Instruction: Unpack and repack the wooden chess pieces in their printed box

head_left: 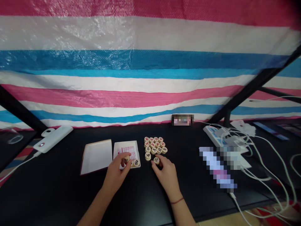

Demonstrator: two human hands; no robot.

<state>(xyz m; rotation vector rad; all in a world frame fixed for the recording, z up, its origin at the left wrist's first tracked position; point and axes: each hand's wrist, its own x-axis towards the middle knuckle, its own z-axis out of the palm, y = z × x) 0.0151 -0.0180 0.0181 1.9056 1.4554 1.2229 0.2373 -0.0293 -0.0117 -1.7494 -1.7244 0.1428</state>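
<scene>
Markings on round pale wooden game discs [155, 146] too small for me to read; forearms cut off low. Curled left hand [117, 172] pinches box-side disc [126, 159] over shallow white cardboard box [128, 148]; right hand [166, 173] clamps front disc [156, 160] at cluster's 6 o'clock.

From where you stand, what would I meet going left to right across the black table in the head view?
White power bank → white box lid → box tray → cluster of xiangqi pieces → white power strip. The hands overlap the box and the pieces, so they are left out.
</scene>
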